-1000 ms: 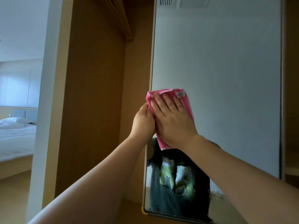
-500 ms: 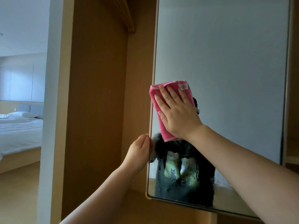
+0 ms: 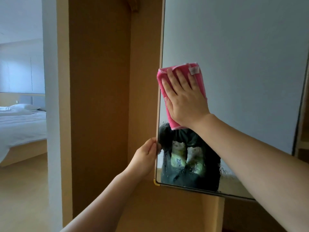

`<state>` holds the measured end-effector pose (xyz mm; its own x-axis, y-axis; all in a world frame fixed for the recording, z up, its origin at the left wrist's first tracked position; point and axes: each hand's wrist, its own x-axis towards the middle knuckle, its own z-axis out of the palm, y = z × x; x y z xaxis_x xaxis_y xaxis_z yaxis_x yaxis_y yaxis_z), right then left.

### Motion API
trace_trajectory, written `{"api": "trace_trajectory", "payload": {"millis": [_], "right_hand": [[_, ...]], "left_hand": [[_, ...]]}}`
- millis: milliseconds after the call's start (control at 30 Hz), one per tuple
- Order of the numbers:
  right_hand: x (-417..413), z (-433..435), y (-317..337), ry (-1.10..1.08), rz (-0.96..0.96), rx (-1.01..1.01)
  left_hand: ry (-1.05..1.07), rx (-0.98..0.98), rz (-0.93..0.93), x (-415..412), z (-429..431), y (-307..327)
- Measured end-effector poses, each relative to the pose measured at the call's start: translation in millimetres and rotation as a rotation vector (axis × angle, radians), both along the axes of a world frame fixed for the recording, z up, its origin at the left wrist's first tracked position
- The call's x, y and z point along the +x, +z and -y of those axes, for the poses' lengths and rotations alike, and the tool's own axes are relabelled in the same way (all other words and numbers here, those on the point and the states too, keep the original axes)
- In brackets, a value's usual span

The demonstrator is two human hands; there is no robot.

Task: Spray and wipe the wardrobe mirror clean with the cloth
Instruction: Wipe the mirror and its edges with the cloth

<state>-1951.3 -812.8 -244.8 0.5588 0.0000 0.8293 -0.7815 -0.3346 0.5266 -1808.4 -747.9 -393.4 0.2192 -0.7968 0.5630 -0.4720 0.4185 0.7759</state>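
Both hands work the wardrobe mirror [image 3: 242, 64]. My right hand [image 3: 185, 99] lies flat, fingers straight, pressing the folded pink cloth [image 3: 199, 82] onto the glass near its left edge. My left hand [image 3: 145, 158] grips that edge lower down, I judge to steady the panel against the push. Wet streaks [image 3: 165, 158] below are not yet wiped.

Bed [image 3: 20, 129]: white linen, wood base.
Pillow [image 3: 25, 107]: white, at bed's head end.
Floor [image 3: 21, 190]: pale wood, in front of bed.
Wall edge [image 3: 50, 97]: white, just right of bed.
Wood panel [image 3: 98, 97]: tan, upright, further right of bed.
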Motion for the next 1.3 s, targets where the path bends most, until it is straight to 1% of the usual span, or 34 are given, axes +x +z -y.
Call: {"api": "trace_trajectory", "payload": {"millis": [200,433,533,700,1033,1133,1300], "right_hand": [[12.1,1.4,-27.0,0.042,0.079,0.009],[23.5,-3.0,-96.2,0.087,0.128,0.069],[21.6,-4.4,-123.7,0.093,0.117,0.107],[14.1,-6.3,-158.2,0.023,0.031,0.120],[-7.6,-5.0,-134.8,0.029,-0.099,0.090],[-20.0,-3.1,-118.6,0.037,-0.087,0.084],[-44.0,0.5,-79.5,-0.011,-0.046,0.082]], "left_hand": [[-0.002,0.022,0.017,3.3,-0.1,-7.4],[-0.065,0.021,-0.006,5.4,-0.7,-7.5],[-0.143,0.022,-0.101,6.5,-1.3,-8.9],[-0.179,-0.004,-0.118,6.3,-1.9,-9.8],[-0.080,0.004,-0.037,7.9,0.1,-8.6],[-0.040,-0.004,0.001,8.5,1.8,-7.9],[0.032,-0.010,0.080,9.6,4.9,-4.5]]}}
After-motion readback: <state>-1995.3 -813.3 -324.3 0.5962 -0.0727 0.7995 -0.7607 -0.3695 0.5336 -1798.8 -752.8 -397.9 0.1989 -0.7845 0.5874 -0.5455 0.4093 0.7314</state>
